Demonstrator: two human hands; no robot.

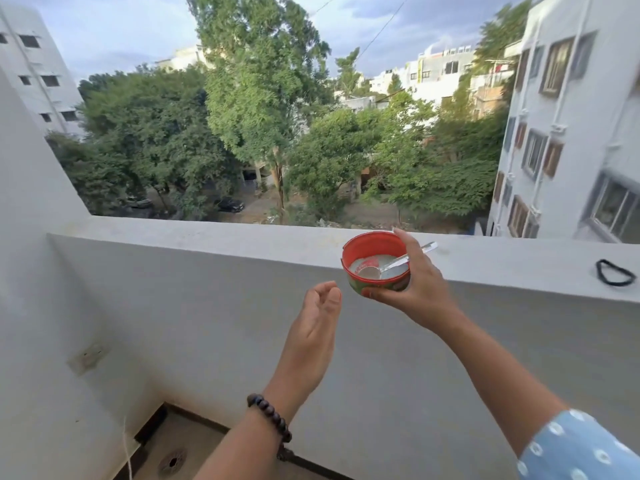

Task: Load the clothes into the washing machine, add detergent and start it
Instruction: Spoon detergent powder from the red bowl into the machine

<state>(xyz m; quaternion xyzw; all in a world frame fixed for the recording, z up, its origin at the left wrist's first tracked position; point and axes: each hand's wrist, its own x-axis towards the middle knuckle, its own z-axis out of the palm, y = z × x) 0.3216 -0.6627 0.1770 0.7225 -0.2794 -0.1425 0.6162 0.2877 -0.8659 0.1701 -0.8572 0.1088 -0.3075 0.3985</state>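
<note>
Right hand (420, 289) grips the red tub (376, 261) from its side, just in front of the parapet ledge (207, 237). White powder (388, 268) sits in the tub, with a metal spoon (394, 263) resting in it, handle poking over the rim. Left hand (313, 327) hovers empty near the tub, fingers loosely curled, not touching it. A black hair tie (614, 272) lies far right on the ledge.

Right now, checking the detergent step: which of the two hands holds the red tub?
The right hand grips the red plastic tub with its metal spoon; the left hand is empty.
</note>
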